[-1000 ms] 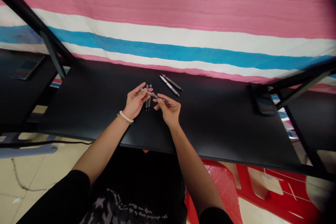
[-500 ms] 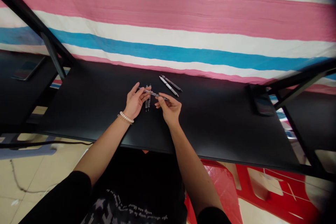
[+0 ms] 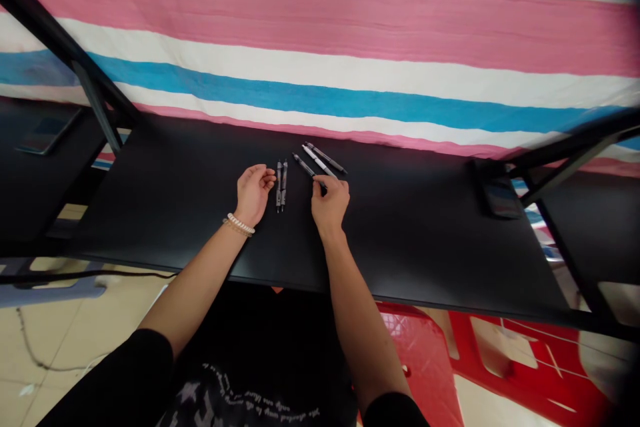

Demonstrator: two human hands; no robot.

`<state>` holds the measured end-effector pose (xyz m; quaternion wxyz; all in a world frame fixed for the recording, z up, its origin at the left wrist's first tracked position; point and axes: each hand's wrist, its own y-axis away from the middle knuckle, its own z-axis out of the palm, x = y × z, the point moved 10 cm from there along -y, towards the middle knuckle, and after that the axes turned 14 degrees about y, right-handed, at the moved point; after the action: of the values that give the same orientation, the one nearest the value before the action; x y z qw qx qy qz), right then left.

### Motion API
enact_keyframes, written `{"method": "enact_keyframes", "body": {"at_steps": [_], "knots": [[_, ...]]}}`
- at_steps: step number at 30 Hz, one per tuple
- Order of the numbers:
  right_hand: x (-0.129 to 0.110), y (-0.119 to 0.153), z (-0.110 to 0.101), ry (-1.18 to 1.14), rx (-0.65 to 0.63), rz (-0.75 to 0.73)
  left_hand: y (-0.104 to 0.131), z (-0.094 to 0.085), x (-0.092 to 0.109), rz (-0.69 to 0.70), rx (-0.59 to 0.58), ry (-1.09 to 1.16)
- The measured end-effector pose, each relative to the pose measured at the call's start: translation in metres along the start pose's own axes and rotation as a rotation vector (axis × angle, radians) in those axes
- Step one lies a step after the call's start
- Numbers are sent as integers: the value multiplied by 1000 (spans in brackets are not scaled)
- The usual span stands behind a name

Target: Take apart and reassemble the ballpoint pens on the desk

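My right hand (image 3: 331, 205) pinches a dark grey pen (image 3: 303, 164) near its lower end; the pen's other end points away to the upper left. Beside it lie a white pen (image 3: 314, 157) and another dark pen (image 3: 327, 157), slanted the same way, with the white pen's near end partly hidden by my fingers. My left hand (image 3: 254, 195) rests with loosely curled fingers and nothing visible in them. Just right of its fingertips, two grey pens (image 3: 281, 185) lie side by side, pointing away from me.
The pens are on a black table (image 3: 425, 233). A dark phone-like object (image 3: 501, 195) sits near its right end, and a flat dark device (image 3: 49, 132) lies on the left neighbouring table. Striped cloth (image 3: 320, 100) hangs behind. Red stools (image 3: 425, 360) stand below.
My left hand has let go of the pen and drawn back slightly. My right hand has turned the pen and brought it beside the white pen, uncovering the two grey pens.
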<state>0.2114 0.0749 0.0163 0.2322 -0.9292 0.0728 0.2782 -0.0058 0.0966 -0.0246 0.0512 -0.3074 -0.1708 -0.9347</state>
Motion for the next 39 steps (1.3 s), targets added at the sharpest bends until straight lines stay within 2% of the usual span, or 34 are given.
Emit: {"method": "enact_keyframes", "body": {"at_steps": [8,12,16,18,21,32,36,39], "knots": [[-18,9,7,206,10,-127,-1,2,-1,3,2,-27],[-31,13,1,140,-5,-195,-2,4,-2,-2,-12,-28],[-53,24,11,-97,-209,-339,-3,3,-2,2,-11,-21],[-63,32,16,-118,-303,-419,-2,3,-2,4,-17,-30],[-71,36,17,-86,-342,-474,-1,5,-1,6,-17,-37],[-71,35,22,108,-355,-442,10,15,2,-14,-82,-62],[-62,34,18,36,-314,-360,11,14,3,-24,-78,-65],[-51,32,12,-138,-272,-247,12,13,4,-29,-79,-64]]}}
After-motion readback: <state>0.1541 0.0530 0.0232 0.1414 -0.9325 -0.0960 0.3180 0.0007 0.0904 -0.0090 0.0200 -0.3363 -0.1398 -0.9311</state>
